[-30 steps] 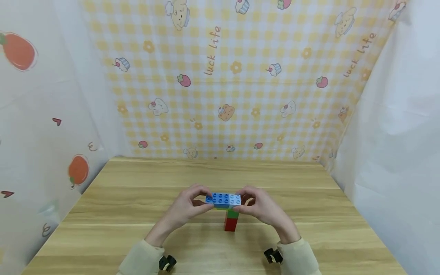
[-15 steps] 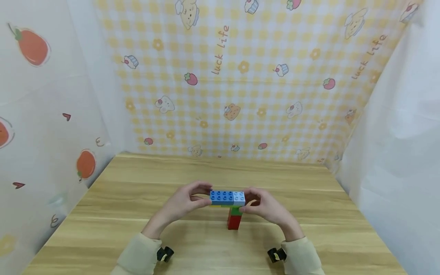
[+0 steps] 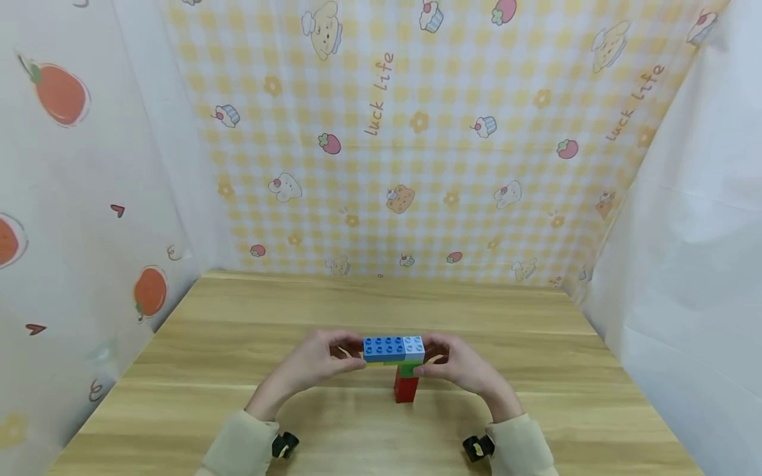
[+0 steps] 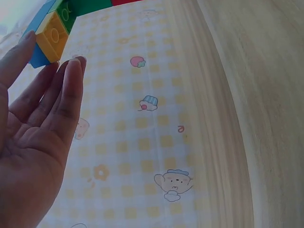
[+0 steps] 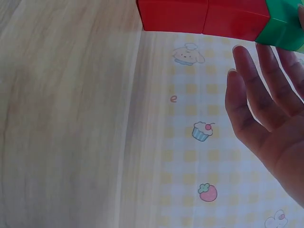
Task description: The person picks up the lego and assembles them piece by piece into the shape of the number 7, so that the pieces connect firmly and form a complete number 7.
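A toy brick build stands upright on the table. Its top in the head view has a blue brick [image 3: 383, 349] beside a light-blue brick [image 3: 413, 348]. Under them are a green brick [image 3: 408, 370] and a red brick column [image 3: 406, 390]; the right wrist view shows two red bricks [image 5: 236, 18] in it. The left wrist view shows a yellow brick [image 4: 52, 35] below the blue one. My left hand [image 3: 318, 360] is at the blue brick's left end, thumb and relaxed fingers spread around it. My right hand [image 3: 461, 370] pinches the build, thumb on the green brick, fingers behind.
The wooden table [image 3: 268, 311] spreads around the build. A yellow checked cloth [image 3: 357, 165] hangs at its back, with white sheets on the left [image 3: 137, 218] and right [image 3: 667, 264]. Black wrist devices [image 3: 479, 448] sit near the cuffs.
The left fingers have drawn back from the top of the blue brick to its end. The right thumb has moved down onto the green brick. The head view has shifted slightly.
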Demonstrator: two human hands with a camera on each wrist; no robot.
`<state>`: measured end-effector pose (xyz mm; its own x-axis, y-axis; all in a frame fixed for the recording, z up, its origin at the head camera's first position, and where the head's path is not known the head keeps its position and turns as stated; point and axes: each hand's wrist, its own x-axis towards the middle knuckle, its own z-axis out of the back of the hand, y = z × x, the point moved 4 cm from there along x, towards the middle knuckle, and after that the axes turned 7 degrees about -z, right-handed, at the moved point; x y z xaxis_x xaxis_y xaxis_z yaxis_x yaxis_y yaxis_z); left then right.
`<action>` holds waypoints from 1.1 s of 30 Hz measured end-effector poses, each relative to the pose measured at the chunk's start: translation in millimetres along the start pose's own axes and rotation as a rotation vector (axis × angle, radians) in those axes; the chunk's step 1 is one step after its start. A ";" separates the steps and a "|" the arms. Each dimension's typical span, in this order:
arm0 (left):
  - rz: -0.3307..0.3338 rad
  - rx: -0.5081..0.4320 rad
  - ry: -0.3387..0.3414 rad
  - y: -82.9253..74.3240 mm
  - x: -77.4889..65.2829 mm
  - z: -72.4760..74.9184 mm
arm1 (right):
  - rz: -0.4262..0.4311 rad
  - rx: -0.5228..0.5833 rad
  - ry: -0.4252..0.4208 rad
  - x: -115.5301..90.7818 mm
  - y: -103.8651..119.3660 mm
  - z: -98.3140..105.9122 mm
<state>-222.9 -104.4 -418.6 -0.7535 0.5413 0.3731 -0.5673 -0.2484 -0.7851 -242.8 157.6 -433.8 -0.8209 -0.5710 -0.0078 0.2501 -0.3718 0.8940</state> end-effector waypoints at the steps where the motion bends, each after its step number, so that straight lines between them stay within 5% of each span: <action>1: -0.001 0.005 0.003 1.0 -0.7 -1.4 | -0.009 0.004 0.000 -0.5 -1.5 -0.6; 10: -0.028 0.103 -0.012 4.5 -0.5 -3.6 | -0.029 -0.003 -0.033 0.5 -4.8 -0.7; 18: 0.000 0.099 -0.035 5.7 4.3 2.2 | -0.056 -0.015 -0.076 3.5 2.8 4.1; 33: 0.139 -0.156 -0.030 27.6 30.7 19.8 | -0.107 0.107 -0.105 26.4 -2.3 12.7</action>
<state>-268.3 -110.6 -419.1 -0.8316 0.4861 0.2686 -0.4008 -0.1905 -0.8961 -271.6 152.6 -430.3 -0.8905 -0.4506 -0.0637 0.1068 -0.3431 0.9332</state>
